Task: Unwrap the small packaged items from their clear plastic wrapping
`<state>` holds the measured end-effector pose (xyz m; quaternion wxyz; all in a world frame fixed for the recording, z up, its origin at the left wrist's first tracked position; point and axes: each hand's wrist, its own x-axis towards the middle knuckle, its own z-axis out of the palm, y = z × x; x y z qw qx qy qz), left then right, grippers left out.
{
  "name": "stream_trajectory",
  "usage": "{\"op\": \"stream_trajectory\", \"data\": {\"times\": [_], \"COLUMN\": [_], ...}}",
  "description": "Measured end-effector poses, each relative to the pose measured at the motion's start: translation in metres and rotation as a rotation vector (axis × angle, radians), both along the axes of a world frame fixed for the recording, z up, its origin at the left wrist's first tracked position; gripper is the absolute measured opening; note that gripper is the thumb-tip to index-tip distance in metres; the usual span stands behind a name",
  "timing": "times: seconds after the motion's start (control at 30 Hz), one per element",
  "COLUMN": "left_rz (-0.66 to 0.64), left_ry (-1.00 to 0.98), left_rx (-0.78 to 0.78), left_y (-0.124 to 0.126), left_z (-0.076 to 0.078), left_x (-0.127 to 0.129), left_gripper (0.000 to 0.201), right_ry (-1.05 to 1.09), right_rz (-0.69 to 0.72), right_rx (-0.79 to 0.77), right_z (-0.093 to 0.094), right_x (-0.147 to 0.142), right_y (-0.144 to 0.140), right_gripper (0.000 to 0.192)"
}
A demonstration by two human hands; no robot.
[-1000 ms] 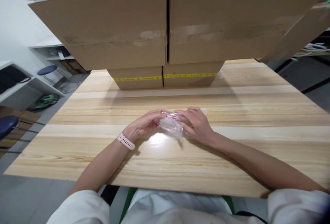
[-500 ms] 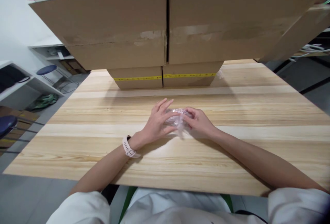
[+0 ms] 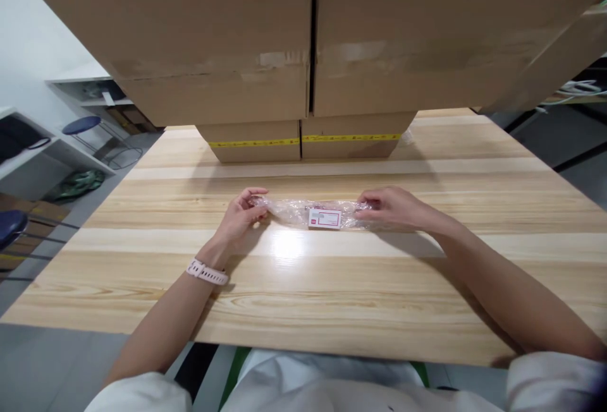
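Two hands hold one clear plastic bag stretched flat along the middle of the bench. Far left, off the bench edge, stand a white shelf unit, a blue stool and a second blue seat low at the frame's border, all well apart from the work. The left hand, with a pale watch strap on its wrist, has its grip pinched on the bag's left end, fingertips closed over the plastic. A small white label with a red border sits near the bag's middle, facing up. The right hand grasps the bag's right end in the same pinched way, its knuckles resting on the wood. The bag lies crosswise, roughly parallel to the near edge.

Bare wood spreads on both sides of the hands and between them and the near edge. Behind the bag, just past a strip of bare bench, cardboard boxes are stacked high; the lowest pair carries yellow tape. They wall off the far side. At far right, cables lie on another surface beyond the stack.
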<state>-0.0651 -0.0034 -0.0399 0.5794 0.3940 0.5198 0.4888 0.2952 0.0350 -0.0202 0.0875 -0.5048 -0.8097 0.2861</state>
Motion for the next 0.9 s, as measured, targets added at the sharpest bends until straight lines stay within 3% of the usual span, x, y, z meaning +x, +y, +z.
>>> {"op": "stream_trajectory", "data": {"times": [0.13,0.27,0.4,0.57,0.9], "left_rz": [-0.090,-0.024,0.036,0.109,0.074], "left_ry": [-0.036,0.032,0.164,0.148,0.251], "left_rx": [-0.056,-0.017,0.039,0.116,0.025], "left_y": [0.003,0.007,0.009,0.016,0.020], "left_z": [0.008,0.007,-0.001,0.000,-0.007], "left_x": [-0.006,-0.008,-0.013,-0.026,-0.033], "left_gripper": [0.035,0.026,0.031,0.044,0.042], "right_ry": [0.117,0.190,0.237,0.312,0.259], "right_rz": [-0.027,-0.021,-0.045,-0.132,-0.135], "right_rx": [-0.160,-0.233,-0.297,-0.288,-0.346], "right_z": [-0.003,-0.004,0.002,0.012,-0.007], "right_x": [0.012,0.015,0.014,0.023,0.051], "right_y": [0.006,0.008,0.007,0.008,0.033], "right_gripper": [0.043,0.044,0.050,0.052,0.057]}}
